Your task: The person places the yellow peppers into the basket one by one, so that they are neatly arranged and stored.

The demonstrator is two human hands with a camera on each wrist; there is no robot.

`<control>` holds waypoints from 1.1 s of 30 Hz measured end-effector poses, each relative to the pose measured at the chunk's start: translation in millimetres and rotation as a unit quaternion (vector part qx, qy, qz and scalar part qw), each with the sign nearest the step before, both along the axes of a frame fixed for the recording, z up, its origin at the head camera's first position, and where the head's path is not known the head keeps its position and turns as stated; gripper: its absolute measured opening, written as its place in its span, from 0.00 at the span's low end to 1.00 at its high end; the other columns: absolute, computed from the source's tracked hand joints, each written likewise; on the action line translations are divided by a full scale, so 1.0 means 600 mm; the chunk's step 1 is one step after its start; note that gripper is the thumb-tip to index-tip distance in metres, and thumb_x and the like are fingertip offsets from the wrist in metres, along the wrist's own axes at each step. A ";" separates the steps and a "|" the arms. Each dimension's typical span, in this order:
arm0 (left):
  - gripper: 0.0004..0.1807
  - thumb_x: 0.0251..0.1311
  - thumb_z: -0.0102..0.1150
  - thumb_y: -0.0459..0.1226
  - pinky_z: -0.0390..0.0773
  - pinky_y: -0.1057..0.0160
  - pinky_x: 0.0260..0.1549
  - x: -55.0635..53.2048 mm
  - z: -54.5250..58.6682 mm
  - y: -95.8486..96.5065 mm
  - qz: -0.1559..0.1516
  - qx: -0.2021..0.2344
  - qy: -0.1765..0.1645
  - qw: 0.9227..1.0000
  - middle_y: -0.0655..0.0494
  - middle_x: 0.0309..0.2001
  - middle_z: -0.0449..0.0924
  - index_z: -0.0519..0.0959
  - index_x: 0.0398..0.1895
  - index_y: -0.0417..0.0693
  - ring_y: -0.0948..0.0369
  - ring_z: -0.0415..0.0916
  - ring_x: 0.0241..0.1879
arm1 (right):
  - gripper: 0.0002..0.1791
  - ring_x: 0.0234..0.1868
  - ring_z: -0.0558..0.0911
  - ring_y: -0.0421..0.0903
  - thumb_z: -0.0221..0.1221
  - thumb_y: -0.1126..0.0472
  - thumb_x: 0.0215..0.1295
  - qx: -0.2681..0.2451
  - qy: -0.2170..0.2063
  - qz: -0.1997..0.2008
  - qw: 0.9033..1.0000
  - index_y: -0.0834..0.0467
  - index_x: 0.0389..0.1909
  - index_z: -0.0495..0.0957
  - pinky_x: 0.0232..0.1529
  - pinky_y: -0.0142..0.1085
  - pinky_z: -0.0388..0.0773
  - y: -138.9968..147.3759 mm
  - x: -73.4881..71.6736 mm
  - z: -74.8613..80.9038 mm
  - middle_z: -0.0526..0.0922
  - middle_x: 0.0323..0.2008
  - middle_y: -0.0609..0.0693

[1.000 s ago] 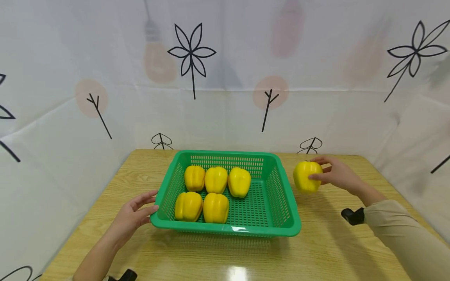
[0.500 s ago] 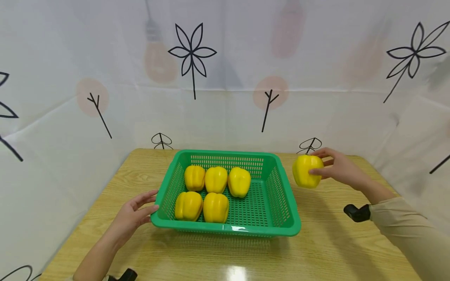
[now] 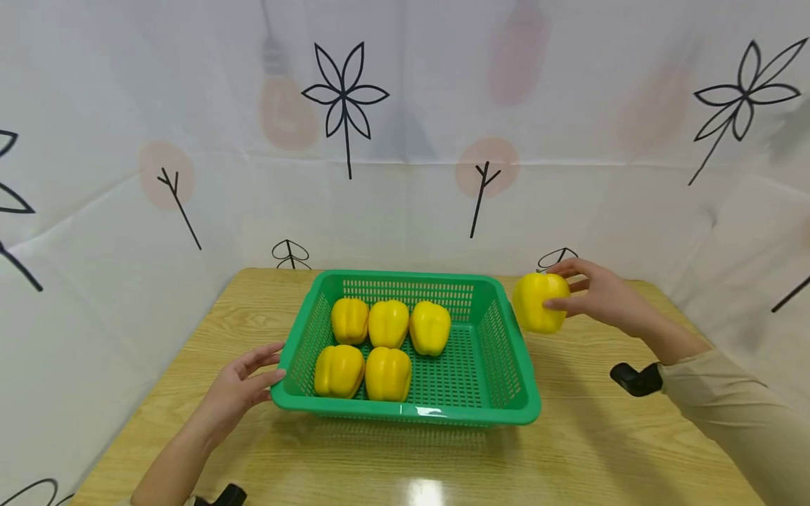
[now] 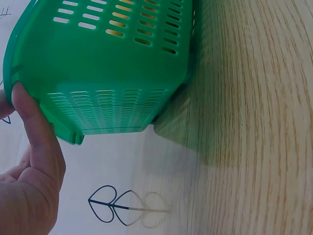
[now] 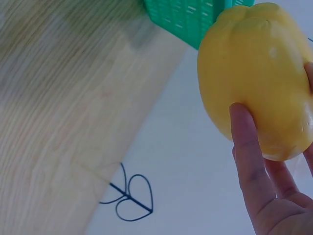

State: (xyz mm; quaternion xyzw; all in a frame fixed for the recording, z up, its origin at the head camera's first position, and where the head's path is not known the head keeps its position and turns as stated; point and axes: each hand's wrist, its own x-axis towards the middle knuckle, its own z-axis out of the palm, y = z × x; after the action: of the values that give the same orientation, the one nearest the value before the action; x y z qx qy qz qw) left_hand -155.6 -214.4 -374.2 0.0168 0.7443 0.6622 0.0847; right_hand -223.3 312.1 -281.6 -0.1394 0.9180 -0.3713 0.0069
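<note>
My right hand (image 3: 607,299) grips a yellow bell pepper (image 3: 539,303) in the air, just off the right rim of a green plastic basket (image 3: 506,418). Seen from the right wrist, that pepper (image 5: 259,78) has fingers (image 5: 244,142) against its lower side, and part of the hand is cut off by the frame edge. My left hand (image 3: 234,390) holds the basket's left rim. From the left wrist, its fingers (image 4: 34,117) are at the edge of the basket wall (image 4: 98,63). Several yellow bell peppers (image 3: 389,325) lie in two rows inside, filling the left and middle.
The basket stands on a wood-grain table (image 3: 253,457). A pale cloth (image 3: 405,211) with flower and leaf drawings hangs behind and at the sides. Dark wrist mounts (image 3: 635,379) show on both arms.
The bell pepper in my right hand has risen and then moved left toward the basket's right rim. My left hand and the basket stay where they were.
</note>
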 end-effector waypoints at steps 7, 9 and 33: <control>0.34 0.62 0.58 0.38 0.78 0.62 0.39 0.000 0.000 0.001 0.000 0.001 0.001 1.000 0.40 0.61 0.60 0.58 0.68 0.39 0.60 0.75 0.42 | 0.35 0.52 0.70 0.63 0.67 0.54 0.55 -0.014 -0.011 0.019 1.000 0.66 0.58 0.64 0.36 0.41 0.80 -0.023 0.002 0.009 0.67 0.54 0.64; 0.33 0.62 0.58 0.38 0.78 0.62 0.39 0.001 0.001 0.002 0.001 0.001 0.000 1.000 0.40 0.60 0.60 0.59 0.68 0.39 0.60 0.75 0.42 | 0.34 0.52 0.70 0.63 0.67 0.55 0.55 -0.021 -0.014 0.024 0.999 0.65 0.57 0.64 0.36 0.41 0.80 -0.031 0.002 0.012 0.68 0.53 0.63; 0.34 0.62 0.57 0.39 0.77 0.62 0.40 0.000 0.001 0.000 -0.002 0.001 -0.001 1.000 0.39 0.61 0.59 0.58 0.68 0.38 0.60 0.75 0.43 | 0.28 0.51 0.72 0.58 0.68 0.57 0.53 -0.058 -0.034 0.080 0.994 0.60 0.52 0.70 0.36 0.41 0.79 -0.119 -0.016 0.019 0.72 0.51 0.58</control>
State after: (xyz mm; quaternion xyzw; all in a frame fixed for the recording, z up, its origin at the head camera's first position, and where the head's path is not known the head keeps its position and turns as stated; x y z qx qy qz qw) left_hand -155.8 -214.2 -373.8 0.0180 0.7436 0.6627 0.0870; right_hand -232.6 240.7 -270.3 -0.1998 0.8798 -0.4271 0.0598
